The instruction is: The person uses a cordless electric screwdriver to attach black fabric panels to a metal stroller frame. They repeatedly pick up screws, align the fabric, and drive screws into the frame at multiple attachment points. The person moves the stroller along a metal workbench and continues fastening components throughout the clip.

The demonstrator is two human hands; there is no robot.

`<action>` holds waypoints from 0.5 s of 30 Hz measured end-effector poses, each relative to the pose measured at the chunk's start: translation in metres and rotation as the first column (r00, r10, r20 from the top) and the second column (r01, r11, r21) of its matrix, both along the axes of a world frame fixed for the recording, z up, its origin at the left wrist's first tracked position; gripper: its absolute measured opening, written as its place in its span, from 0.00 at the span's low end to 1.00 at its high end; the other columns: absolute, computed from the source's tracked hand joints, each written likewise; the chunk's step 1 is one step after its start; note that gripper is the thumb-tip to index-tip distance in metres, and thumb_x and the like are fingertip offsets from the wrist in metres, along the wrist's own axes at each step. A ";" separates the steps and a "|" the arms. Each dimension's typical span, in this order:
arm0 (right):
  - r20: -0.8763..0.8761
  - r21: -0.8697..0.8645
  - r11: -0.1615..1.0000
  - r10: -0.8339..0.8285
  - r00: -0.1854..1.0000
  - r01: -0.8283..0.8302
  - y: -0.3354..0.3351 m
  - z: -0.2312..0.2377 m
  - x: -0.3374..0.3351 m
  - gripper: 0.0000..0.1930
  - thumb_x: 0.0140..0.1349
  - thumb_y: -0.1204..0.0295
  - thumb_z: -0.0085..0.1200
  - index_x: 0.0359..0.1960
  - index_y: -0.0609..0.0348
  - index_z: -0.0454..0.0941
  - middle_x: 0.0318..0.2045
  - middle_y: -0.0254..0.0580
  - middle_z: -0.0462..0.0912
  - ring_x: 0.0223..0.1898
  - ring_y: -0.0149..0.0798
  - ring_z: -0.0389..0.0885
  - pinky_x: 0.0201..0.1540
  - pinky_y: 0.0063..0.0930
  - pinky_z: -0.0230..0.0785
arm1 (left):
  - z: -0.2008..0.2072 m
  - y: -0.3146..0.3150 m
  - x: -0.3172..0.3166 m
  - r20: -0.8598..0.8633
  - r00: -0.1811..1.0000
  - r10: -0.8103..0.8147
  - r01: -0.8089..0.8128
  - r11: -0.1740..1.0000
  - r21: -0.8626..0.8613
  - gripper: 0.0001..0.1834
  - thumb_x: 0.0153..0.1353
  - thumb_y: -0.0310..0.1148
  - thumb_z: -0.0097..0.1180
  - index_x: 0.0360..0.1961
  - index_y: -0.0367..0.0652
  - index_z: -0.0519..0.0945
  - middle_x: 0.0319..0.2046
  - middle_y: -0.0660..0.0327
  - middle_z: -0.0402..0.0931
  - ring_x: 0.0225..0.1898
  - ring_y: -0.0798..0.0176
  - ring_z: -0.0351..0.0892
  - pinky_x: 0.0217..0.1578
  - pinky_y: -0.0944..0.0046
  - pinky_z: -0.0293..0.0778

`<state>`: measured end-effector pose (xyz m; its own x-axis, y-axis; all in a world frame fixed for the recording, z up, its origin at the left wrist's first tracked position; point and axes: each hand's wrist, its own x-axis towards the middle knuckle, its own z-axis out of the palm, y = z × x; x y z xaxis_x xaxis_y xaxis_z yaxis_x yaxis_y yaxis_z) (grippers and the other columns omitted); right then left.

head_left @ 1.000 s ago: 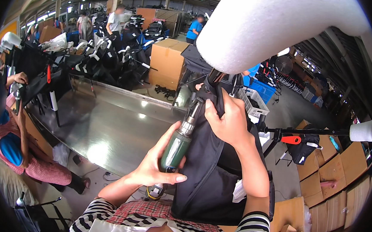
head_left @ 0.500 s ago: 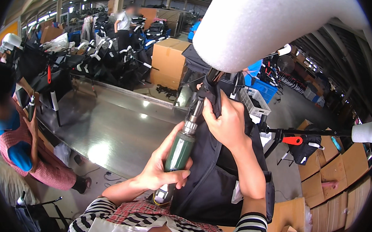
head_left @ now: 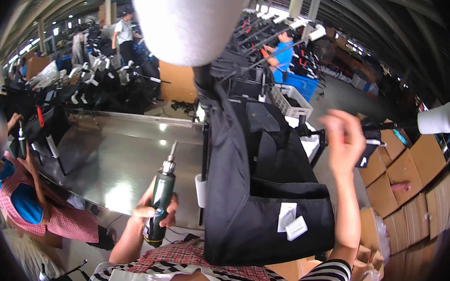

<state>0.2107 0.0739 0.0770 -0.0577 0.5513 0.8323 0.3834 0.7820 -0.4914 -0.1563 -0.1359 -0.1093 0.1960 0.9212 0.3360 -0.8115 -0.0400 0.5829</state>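
Note:
In my left hand (head_left: 149,212) is a dark green electric screwdriver (head_left: 162,196), its bit pointing up and away, apart from the frame. My right hand (head_left: 346,144) is raised at the right beside a black tube joint (head_left: 309,131). Its fingers are loosely bent, slightly blurred and apart, with nothing visible in them. Between my arms stands a black fabric seat (head_left: 231,193) on a black tube frame, like a stroller, with a pocket and two white tags (head_left: 295,228). A foam-wrapped white bar end (head_left: 186,23) looms close at the top, and another white foam sleeve (head_left: 439,118) is at the right.
A shiny metal table (head_left: 119,154) lies to the left. A person in a checked apron (head_left: 63,215) works there with a similar screwdriver. Stacked cardboard (head_left: 429,207) stands at the right, a white crate (head_left: 290,100) beyond the seat. Two other people are farther back.
The screwdriver in my left hand has come away from the frame joint, down and to the left. My right hand has let go of that joint and moved right. The view has shifted.

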 end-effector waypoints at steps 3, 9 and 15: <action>-0.390 0.212 0.910 -0.255 0.885 0.356 0.052 -0.056 0.107 0.13 0.66 0.75 0.62 0.49 0.61 0.73 0.40 0.36 0.81 0.40 0.26 0.75 0.47 0.23 0.69 | -0.041 -0.016 -0.011 -0.175 0.978 0.110 -0.158 0.944 -0.291 0.56 0.51 0.33 0.71 0.74 0.61 0.47 0.30 0.52 0.71 0.17 0.58 0.74 0.22 0.58 0.75; -0.303 -0.386 0.893 0.113 0.946 -0.230 0.151 -0.168 0.087 0.36 0.62 0.81 0.62 0.69 0.64 0.58 0.60 0.43 0.73 0.59 0.40 0.76 0.66 0.32 0.63 | -0.117 -0.050 -0.011 -0.274 0.958 0.088 -0.235 0.791 -0.565 0.53 0.54 0.37 0.72 0.75 0.62 0.50 0.32 0.54 0.71 0.21 0.59 0.75 0.27 0.55 0.74; -0.334 -0.397 0.816 0.297 0.895 -0.419 0.157 -0.158 -0.009 0.39 0.58 0.81 0.68 0.68 0.67 0.57 0.52 0.45 0.78 0.47 0.34 0.83 0.53 0.27 0.73 | -0.125 -0.076 0.001 -0.437 0.895 0.090 -0.386 0.646 -0.658 0.49 0.54 0.39 0.72 0.73 0.59 0.55 0.33 0.55 0.73 0.26 0.60 0.76 0.31 0.56 0.75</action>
<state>0.2014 0.2307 -0.0815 -0.1542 0.8452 0.5117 -0.0609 0.5088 -0.8587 -0.1548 -0.2119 -0.2338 -0.1053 0.8676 -0.4860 -0.5806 0.3431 0.7384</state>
